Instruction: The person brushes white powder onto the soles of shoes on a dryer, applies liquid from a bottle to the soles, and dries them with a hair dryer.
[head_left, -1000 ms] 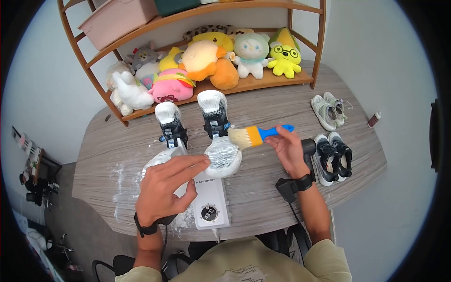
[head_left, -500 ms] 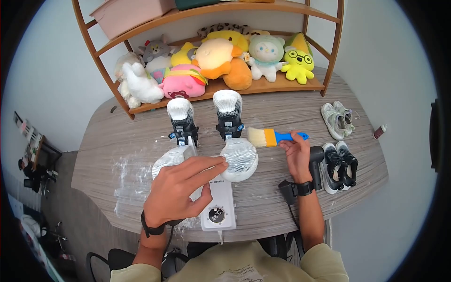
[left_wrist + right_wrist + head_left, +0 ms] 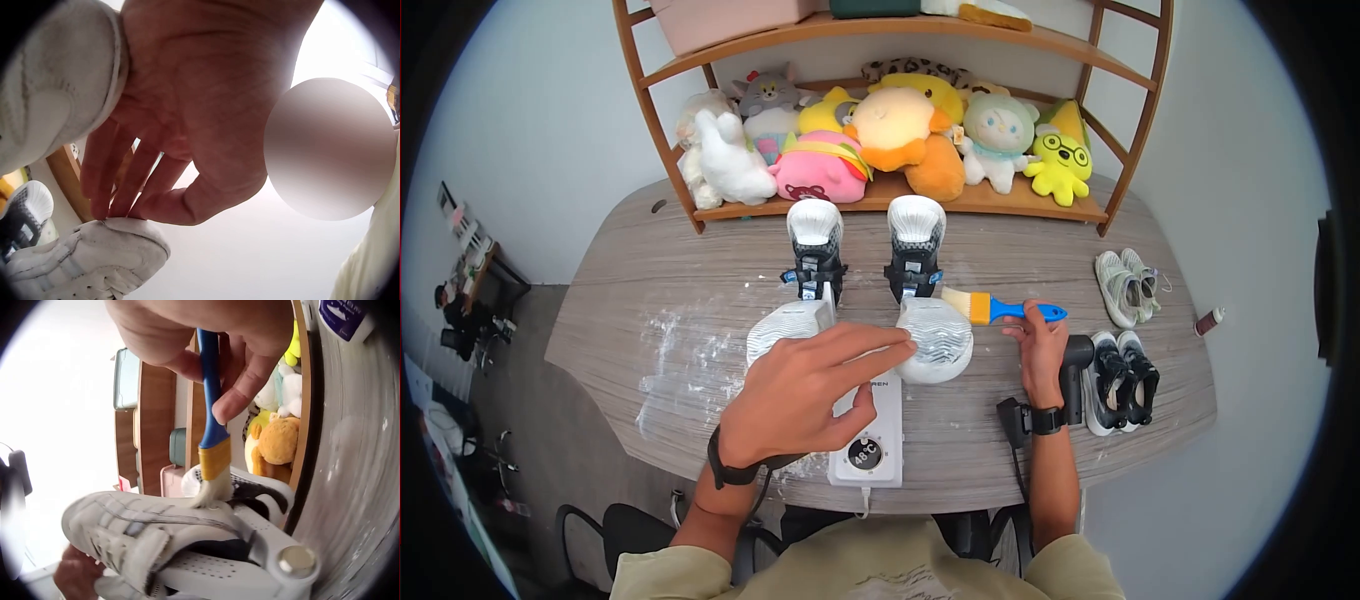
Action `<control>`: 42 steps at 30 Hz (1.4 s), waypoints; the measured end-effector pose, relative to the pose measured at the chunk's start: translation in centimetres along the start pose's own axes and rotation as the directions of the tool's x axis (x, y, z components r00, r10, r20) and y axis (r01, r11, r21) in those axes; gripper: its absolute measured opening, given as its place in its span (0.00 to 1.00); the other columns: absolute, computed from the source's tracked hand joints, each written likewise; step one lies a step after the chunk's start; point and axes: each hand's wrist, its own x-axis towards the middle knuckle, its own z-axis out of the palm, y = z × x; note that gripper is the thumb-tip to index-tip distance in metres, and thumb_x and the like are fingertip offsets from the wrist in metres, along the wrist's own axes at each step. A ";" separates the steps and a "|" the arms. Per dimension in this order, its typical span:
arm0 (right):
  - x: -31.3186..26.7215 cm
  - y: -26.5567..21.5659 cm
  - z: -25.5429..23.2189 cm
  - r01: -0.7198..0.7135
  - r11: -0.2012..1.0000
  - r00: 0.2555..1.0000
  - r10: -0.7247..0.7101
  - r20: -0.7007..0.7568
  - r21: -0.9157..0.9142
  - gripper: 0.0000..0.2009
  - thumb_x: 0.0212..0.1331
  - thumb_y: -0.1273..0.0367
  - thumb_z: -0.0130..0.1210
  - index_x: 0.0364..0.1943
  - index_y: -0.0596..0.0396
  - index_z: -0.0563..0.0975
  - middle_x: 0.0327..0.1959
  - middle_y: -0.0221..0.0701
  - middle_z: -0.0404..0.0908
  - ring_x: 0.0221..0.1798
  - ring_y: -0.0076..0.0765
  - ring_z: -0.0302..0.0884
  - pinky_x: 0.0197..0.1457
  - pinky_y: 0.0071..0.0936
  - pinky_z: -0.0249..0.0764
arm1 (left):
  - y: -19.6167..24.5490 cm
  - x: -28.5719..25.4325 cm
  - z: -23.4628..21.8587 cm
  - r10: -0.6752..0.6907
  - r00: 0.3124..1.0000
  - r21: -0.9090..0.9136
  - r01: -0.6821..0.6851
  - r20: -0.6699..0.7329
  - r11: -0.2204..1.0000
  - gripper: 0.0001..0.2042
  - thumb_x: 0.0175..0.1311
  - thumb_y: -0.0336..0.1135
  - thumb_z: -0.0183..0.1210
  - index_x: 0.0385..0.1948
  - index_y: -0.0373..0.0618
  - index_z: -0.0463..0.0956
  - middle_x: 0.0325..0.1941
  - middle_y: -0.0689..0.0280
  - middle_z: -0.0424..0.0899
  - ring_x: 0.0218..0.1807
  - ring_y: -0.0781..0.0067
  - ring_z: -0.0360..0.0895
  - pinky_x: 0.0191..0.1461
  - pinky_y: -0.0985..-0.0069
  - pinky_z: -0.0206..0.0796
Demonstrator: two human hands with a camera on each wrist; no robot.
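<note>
A white shoe (image 3: 937, 345) is mounted sole up on a white shoe dryer (image 3: 887, 415) whose display reads 48°C. My left hand (image 3: 800, 400) reaches over the dryer, its straight fingertips resting on the toe of that shoe, as the left wrist view also shows. In my right hand (image 3: 1042, 350) is a paint brush (image 3: 214, 428) with a blue handle, pinched between thumb and fingers. Its pale bristles (image 3: 212, 492) press against the side of the shoe near the heel. A second white shoe (image 3: 785, 328) sits to the left, partly behind my left hand.
Two black shoes with white soles (image 3: 815, 250) stand behind on the dryer. White smears (image 3: 685, 365) mark the table's left. At right are a dark hair-dryer-shaped device (image 3: 1077, 375), black sneakers (image 3: 1122, 385), pale sneakers (image 3: 1122, 290) and a small bottle (image 3: 1209, 321). Plush toys (image 3: 890, 125) fill a shelf behind.
The brush was drawn off the shoe's side to the right, then brought back against it near the heel. My left fingertips stay on the toe. The head view has shifted.
</note>
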 end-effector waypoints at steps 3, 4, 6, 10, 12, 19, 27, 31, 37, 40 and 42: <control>0.0 0.0 0.0 0.073 0.993 0.996 -0.077 -0.042 -0.092 0.07 0.62 0.71 0.55 0.40 0.61 0.74 0.34 0.37 0.81 0.32 0.35 0.82 0.32 0.27 0.80 | -0.2 -0.2 0.0 -0.001 1.000 0.003 0.001 0.004 1.000 0.27 0.42 0.21 0.55 0.50 0.50 0.79 0.52 0.68 0.82 0.44 0.65 0.82 0.34 0.75 0.75; 0.1 -0.3 -0.5 0.077 0.997 0.995 -0.077 -0.063 0.003 0.08 0.62 0.71 0.55 0.40 0.61 0.74 0.34 0.37 0.80 0.31 0.35 0.82 0.32 0.27 0.80 | -0.2 -0.3 0.0 0.002 1.000 0.006 -0.002 0.007 1.000 0.27 0.42 0.21 0.55 0.51 0.50 0.79 0.53 0.68 0.82 0.44 0.65 0.82 0.34 0.75 0.75; -0.1 -0.7 -0.7 0.067 0.984 0.996 -0.057 -0.064 0.164 0.08 0.63 0.71 0.55 0.41 0.61 0.73 0.34 0.37 0.80 0.31 0.35 0.82 0.31 0.27 0.80 | -0.4 -0.4 0.0 0.006 1.000 0.010 -0.006 0.012 1.000 0.28 0.42 0.21 0.54 0.52 0.51 0.79 0.53 0.69 0.82 0.44 0.66 0.82 0.33 0.75 0.75; -0.5 -1.0 -0.2 0.015 0.988 1.000 -0.015 -0.002 0.156 0.09 0.63 0.71 0.55 0.43 0.61 0.73 0.34 0.37 0.80 0.30 0.34 0.81 0.31 0.27 0.80 | -0.5 -0.4 -0.2 0.019 1.000 0.019 -0.020 0.013 1.000 0.29 0.41 0.20 0.53 0.52 0.52 0.78 0.53 0.70 0.82 0.45 0.66 0.82 0.32 0.74 0.74; -1.1 -0.9 0.1 0.020 1.000 0.999 -0.019 -0.032 0.015 0.10 0.64 0.70 0.55 0.44 0.61 0.72 0.36 0.39 0.81 0.28 0.32 0.80 0.30 0.27 0.80 | -0.5 -0.5 -0.2 0.022 1.000 0.021 -0.022 0.015 1.000 0.30 0.41 0.19 0.53 0.53 0.52 0.78 0.54 0.71 0.81 0.45 0.66 0.81 0.31 0.74 0.74; -3.8 -5.2 -2.6 0.066 0.911 0.989 -0.114 0.094 0.408 0.10 0.66 0.67 0.53 0.47 0.55 0.73 0.42 0.39 0.81 0.29 0.24 0.74 0.29 0.23 0.70 | -0.6 -0.6 -0.2 0.039 0.999 0.045 -0.039 0.019 0.998 0.30 0.42 0.18 0.52 0.53 0.53 0.77 0.54 0.72 0.81 0.46 0.67 0.81 0.32 0.73 0.74; -7.7 -7.4 -0.8 0.356 0.923 0.840 -0.386 0.381 0.149 0.12 0.65 0.66 0.55 0.46 0.55 0.69 0.43 0.51 0.81 0.18 0.27 0.72 0.20 0.22 0.70 | -0.5 -0.6 -0.2 0.020 1.000 0.017 -0.020 0.017 1.000 0.29 0.42 0.17 0.51 0.51 0.52 0.78 0.53 0.72 0.81 0.46 0.67 0.81 0.33 0.73 0.74; -5.7 -5.7 -2.5 0.389 0.921 0.907 -0.385 0.172 0.010 0.11 0.65 0.66 0.56 0.45 0.55 0.70 0.44 0.54 0.81 0.17 0.25 0.70 0.20 0.20 0.68 | -0.6 -0.7 -0.2 0.020 0.999 0.015 -0.020 0.031 1.000 0.27 0.45 0.18 0.51 0.52 0.51 0.77 0.54 0.71 0.81 0.48 0.66 0.80 0.36 0.71 0.75; -8.2 -6.9 -2.4 0.301 0.915 0.828 -0.391 0.401 0.270 0.12 0.64 0.64 0.57 0.43 0.54 0.69 0.44 0.54 0.81 0.15 0.26 0.71 0.18 0.20 0.66 | -0.6 -0.5 0.1 0.016 1.000 -0.005 -0.016 0.000 1.000 0.30 0.41 0.15 0.48 0.51 0.51 0.78 0.52 0.69 0.82 0.47 0.63 0.81 0.38 0.71 0.75; -8.0 -6.7 -1.9 0.288 0.942 0.838 -0.335 0.431 0.173 0.13 0.64 0.64 0.58 0.43 0.54 0.69 0.43 0.54 0.82 0.14 0.28 0.71 0.17 0.21 0.67 | -0.5 -0.4 -0.4 -0.010 1.000 -0.033 0.010 0.020 0.999 0.31 0.42 0.16 0.48 0.53 0.51 0.76 0.50 0.65 0.83 0.45 0.60 0.81 0.39 0.68 0.75; -7.3 -5.7 -2.3 0.270 0.957 0.885 -0.289 0.364 0.104 0.14 0.63 0.63 0.59 0.44 0.55 0.69 0.42 0.54 0.82 0.14 0.29 0.71 0.17 0.22 0.67 | -0.5 -0.4 -0.9 -0.082 0.993 -0.048 0.086 0.083 0.995 0.29 0.47 0.17 0.48 0.56 0.50 0.73 0.48 0.62 0.83 0.43 0.58 0.81 0.39 0.65 0.74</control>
